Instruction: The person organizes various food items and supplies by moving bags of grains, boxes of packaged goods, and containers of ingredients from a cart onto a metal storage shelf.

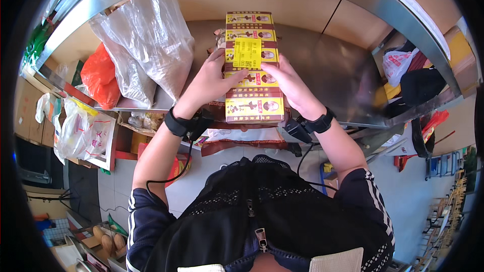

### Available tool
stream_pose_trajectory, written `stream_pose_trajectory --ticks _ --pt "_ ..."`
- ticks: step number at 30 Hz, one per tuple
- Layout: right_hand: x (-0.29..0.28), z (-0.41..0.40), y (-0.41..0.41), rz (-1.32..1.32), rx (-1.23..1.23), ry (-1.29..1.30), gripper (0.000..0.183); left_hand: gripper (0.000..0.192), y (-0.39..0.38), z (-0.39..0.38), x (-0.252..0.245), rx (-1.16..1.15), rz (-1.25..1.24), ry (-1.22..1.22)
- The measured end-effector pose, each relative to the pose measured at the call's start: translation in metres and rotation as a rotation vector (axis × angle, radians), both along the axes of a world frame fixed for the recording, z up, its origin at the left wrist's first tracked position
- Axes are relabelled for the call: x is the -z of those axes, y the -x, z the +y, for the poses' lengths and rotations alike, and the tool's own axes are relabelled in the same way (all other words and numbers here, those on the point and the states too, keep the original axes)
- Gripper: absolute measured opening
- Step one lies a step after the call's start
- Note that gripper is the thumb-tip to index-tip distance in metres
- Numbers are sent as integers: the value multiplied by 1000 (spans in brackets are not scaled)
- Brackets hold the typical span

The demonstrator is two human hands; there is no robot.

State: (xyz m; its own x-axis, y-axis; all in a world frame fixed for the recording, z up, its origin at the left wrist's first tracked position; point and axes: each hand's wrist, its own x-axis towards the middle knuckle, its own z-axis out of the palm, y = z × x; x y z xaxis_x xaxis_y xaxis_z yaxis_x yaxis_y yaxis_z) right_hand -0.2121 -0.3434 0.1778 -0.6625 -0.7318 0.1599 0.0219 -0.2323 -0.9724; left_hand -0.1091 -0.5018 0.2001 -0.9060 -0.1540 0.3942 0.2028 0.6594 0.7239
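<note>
A row of several yellow and maroon printed cartons [254,107] stands before me at the metal shelf, one behind another, with a yellow label [247,53] bearing writing on top. My left hand [217,79] holds the row from its left side, its thumb lying over the top. From the right side my right hand [293,83] grips the same row, its thumb near the label. Some crumpled brown packaging shows behind my left fingers, partly hidden. Part of a dark red packet is visible beneath the cartons. Both wrists wear black straps with cabled devices.
Large clear plastic bags [151,34] and a red plastic bag [100,77] stand on the shelf's left. A white plastic bag [399,64] and a black item lie at the right. The shelf's metal upright [419,53] borders that side. White bags hang at the lower left.
</note>
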Motion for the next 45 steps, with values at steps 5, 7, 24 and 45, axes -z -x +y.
stream_pose_trajectory --ticks 5,7,24,45 --pt "-3 18 -8 -19 -25 -75 59 42 -18 -14 9 -89 -51 -92" --pt "16 36 6 229 172 -322 73 44 -36 -16 3 -145 18 119" --pt "59 79 -16 375 -267 -252 101 109 -112 23 112 -185 -71 -185" --pt "60 20 28 -575 -126 -47 44 40 12 -38 107 336 -256 -1771"
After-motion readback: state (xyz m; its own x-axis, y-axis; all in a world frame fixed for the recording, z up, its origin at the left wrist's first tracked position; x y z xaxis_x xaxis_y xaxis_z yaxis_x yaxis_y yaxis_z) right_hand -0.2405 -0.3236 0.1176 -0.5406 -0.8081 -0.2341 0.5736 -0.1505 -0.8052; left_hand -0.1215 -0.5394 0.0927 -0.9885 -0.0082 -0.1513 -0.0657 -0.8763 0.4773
